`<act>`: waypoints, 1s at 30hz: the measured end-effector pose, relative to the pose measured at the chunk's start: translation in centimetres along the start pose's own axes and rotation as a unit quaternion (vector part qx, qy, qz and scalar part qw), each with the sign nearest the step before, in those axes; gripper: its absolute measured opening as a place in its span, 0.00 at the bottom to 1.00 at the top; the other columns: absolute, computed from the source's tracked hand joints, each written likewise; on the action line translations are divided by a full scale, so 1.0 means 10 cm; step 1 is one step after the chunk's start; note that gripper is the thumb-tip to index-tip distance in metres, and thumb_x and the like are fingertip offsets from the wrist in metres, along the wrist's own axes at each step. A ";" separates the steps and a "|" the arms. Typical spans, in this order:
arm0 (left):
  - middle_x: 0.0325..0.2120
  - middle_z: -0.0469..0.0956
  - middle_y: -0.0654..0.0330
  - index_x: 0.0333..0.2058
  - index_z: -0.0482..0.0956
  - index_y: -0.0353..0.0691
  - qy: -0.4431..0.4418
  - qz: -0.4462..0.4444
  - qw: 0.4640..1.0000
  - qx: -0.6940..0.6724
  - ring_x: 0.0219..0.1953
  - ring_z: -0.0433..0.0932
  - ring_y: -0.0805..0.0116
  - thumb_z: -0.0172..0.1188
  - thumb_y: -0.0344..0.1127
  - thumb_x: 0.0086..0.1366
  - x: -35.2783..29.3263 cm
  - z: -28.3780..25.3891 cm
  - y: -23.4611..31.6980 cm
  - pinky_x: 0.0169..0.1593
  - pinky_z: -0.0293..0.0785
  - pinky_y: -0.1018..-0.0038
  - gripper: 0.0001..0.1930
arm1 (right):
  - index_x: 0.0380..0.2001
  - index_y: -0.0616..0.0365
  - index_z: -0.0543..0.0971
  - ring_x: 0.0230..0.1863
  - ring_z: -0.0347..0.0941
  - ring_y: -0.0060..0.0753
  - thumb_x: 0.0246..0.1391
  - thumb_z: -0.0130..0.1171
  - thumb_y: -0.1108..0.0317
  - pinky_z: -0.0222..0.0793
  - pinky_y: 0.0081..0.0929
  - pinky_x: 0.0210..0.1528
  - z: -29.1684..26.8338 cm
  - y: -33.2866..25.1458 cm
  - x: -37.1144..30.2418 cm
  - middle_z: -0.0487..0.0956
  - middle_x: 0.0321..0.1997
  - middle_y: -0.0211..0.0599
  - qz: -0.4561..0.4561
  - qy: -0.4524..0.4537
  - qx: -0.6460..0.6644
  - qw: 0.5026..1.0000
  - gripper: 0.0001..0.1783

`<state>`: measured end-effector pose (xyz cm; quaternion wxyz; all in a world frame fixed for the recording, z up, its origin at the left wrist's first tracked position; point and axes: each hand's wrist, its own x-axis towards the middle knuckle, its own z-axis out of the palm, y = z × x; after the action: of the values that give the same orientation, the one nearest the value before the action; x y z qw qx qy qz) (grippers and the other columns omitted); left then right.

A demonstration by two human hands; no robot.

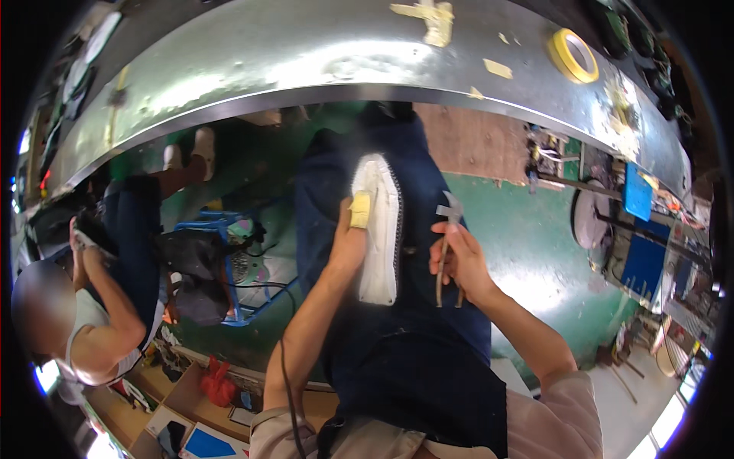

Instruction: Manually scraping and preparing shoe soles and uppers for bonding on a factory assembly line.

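Note:
A white shoe bottom point(382, 252), long and narrow with a row of small stitches or pleats along its edge, lies upward on my lap over dark blue cloth point(417, 321). My left hand point(349, 243) grips its left side, with a yellow wrap point(359, 209) around the thumb. To the right of the shoe and apart from it, my right hand point(468, 264) is closed around metal lasting pliers point(451, 206). The pliers' head points away from me, and their handles stick out below my fingers.
Across the far side runs a metal bench point(252, 73) bearing a yellow tape roll point(573, 56). A co-worker point(107, 306) sits at left beside a blue metal frame point(241, 310) with a black bag. A cable point(284, 367) crosses my left forearm. Machinery point(612, 206) stands at right.

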<state>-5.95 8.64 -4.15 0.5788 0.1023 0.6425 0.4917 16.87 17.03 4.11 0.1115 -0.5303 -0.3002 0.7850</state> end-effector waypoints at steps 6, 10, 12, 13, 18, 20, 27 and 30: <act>0.64 0.79 0.54 0.71 0.68 0.38 0.028 -0.037 0.956 -0.290 0.60 0.83 0.57 0.46 0.66 0.82 -0.33 0.07 -0.05 0.63 0.80 0.60 0.38 | 0.61 0.60 0.72 0.25 0.79 0.26 0.80 0.46 0.42 0.69 0.20 0.20 -0.04 0.03 -0.06 0.79 0.31 0.32 -0.069 0.009 -0.026 0.997 0.30; 0.60 0.82 0.52 0.70 0.74 0.41 0.041 -0.150 0.946 -0.284 0.61 0.81 0.52 0.46 0.74 0.77 -0.44 0.16 -0.09 0.67 0.77 0.55 0.43 | 0.61 0.57 0.75 0.26 0.81 0.28 0.81 0.47 0.45 0.70 0.25 0.23 0.06 -0.19 -0.08 0.82 0.31 0.33 -0.038 0.023 -0.078 0.996 0.26; 0.57 0.84 0.49 0.68 0.75 0.41 -0.076 -0.127 0.941 -0.304 0.56 0.85 0.50 0.46 0.74 0.77 -0.53 0.11 0.02 0.62 0.82 0.51 0.43 | 0.59 0.58 0.77 0.27 0.82 0.27 0.81 0.49 0.49 0.73 0.30 0.24 0.05 -0.49 -0.16 0.83 0.30 0.36 -0.201 0.003 -0.283 0.938 0.23; 0.53 0.85 0.44 0.67 0.76 0.40 -0.131 -0.163 0.901 -0.381 0.51 0.87 0.46 0.46 0.74 0.77 -0.55 -0.01 0.05 0.55 0.86 0.46 0.42 | 0.58 0.59 0.77 0.27 0.83 0.31 0.80 0.52 0.51 0.75 0.33 0.27 0.14 -0.74 -0.22 0.84 0.30 0.38 -0.268 0.034 -0.366 0.890 0.22; 0.49 0.85 0.41 0.63 0.78 0.38 -0.198 -0.177 0.818 -0.511 0.48 0.87 0.42 0.50 0.71 0.77 -0.69 -0.01 0.40 0.53 0.86 0.43 0.39 | 0.57 0.57 0.81 0.46 0.85 0.57 0.71 0.63 0.55 0.79 0.48 0.48 0.31 -1.91 0.19 0.86 0.51 0.48 -0.504 0.228 -0.613 0.564 0.21; 0.48 0.85 0.42 0.62 0.78 0.37 -0.216 -0.175 0.801 -0.531 0.47 0.88 0.42 0.51 0.70 0.77 -0.66 0.02 0.40 0.53 0.87 0.43 0.39 | 0.57 0.56 0.81 0.50 0.84 0.56 0.69 0.65 0.57 0.77 0.49 0.52 0.20 -2.20 0.44 0.84 0.55 0.47 -0.510 0.259 -0.665 0.480 0.20; 0.50 0.85 0.43 0.63 0.78 0.37 -0.144 -0.162 0.841 -0.496 0.47 0.88 0.45 0.45 0.66 0.82 -0.80 -0.09 0.35 0.53 0.88 0.50 0.35 | 0.58 0.56 0.82 0.56 0.81 0.55 0.67 0.66 0.68 0.76 0.47 0.61 0.25 -1.48 -0.02 0.84 0.59 0.43 -0.577 0.034 -0.603 0.550 0.18; 0.52 0.86 0.51 0.59 0.82 0.40 -0.161 -0.141 0.857 -0.469 0.51 0.87 0.54 0.52 0.67 0.79 -0.80 -0.15 0.43 0.57 0.86 0.55 0.34 | 0.60 0.58 0.81 0.60 0.81 0.49 0.68 0.66 0.68 0.75 0.43 0.64 0.32 -0.79 -0.35 0.83 0.62 0.45 -0.393 -0.084 -0.534 0.744 0.19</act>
<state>-6.56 4.38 3.98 0.7170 -0.1953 0.2406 0.6244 14.32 20.47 12.26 0.0831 -0.2699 -0.8605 0.4239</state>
